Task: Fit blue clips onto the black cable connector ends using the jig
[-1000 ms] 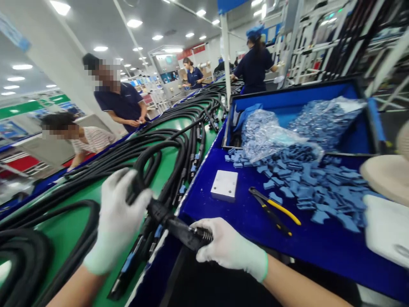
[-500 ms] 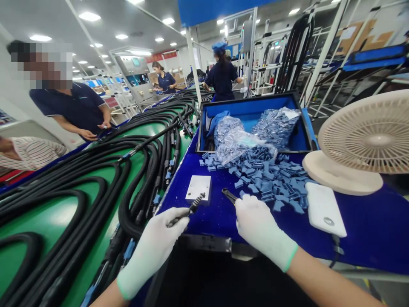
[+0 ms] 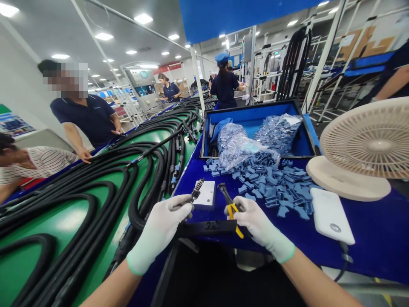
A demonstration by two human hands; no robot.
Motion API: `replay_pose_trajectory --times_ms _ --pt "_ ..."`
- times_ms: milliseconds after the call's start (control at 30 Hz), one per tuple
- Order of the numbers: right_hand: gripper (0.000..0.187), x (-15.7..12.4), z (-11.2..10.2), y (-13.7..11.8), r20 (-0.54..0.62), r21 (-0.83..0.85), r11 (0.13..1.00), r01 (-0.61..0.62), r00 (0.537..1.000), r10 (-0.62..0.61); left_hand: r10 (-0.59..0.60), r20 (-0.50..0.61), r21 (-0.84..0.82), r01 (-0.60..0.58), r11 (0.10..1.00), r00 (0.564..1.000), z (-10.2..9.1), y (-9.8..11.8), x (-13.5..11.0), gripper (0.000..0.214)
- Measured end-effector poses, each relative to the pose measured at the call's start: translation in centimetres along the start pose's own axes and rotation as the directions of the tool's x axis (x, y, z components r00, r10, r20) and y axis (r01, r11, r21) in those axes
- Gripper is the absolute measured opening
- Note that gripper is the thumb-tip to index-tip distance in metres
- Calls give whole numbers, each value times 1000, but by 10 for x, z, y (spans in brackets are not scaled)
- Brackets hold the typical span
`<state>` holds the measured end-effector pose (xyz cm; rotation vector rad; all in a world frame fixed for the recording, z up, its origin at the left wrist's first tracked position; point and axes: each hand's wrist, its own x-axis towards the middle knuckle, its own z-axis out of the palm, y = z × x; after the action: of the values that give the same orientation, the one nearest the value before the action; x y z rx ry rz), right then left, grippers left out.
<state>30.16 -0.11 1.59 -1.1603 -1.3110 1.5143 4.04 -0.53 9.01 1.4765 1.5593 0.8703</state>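
My left hand [image 3: 169,219], in a white glove, pinches a small black connector with a ribbed, coil-like end [image 3: 197,190]. The connector's tip points up and away, in front of a white block [image 3: 207,192] on the blue bench; my fingers hide its lower end. Dark-headed pliers with yellow handles [image 3: 232,209] are in my gloved right hand [image 3: 255,219], their head tilted up and to the left. One yellow handle sticks out below the fingers. A gap separates the pliers from the connector. Loose blue plastic clips [image 3: 268,187] lie just beyond my right hand.
A black-rimmed blue bin [image 3: 252,108] holds bags of clips [image 3: 234,138]. At the right stand a beige fan [image 3: 349,179] and a white power bank [image 3: 332,215] with a cable. Black hoses [image 3: 105,170] cover the green table at left. Co-workers stand beyond.
The pliers have turned, so their yellow handles now show. The connector has risen and points more upright. The view has shifted slightly, and another person's arm appears at the right.
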Motion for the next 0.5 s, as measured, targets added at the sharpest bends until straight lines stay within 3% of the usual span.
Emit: replay_pose_trajectory --times_ms 133,267,367,500 --pt "38 -10 18 -22 171 -184 952 243 962 -213 7 -4 -12 -7 1000 1000 -3 3 0 47" --pt "55 -21 33 -51 346 -252 795 551 819 -458 37 9 -16 -37 999 999 -6 6 0 42" --pt "60 -23 40 -60 364 -297 732 613 782 -507 69 26 45 -70 997 997 -6 8 -2 38" --pt "47 -21 41 -56 374 -383 700 602 795 -478 87 32 119 -90 989 996 -5 10 -6 37"
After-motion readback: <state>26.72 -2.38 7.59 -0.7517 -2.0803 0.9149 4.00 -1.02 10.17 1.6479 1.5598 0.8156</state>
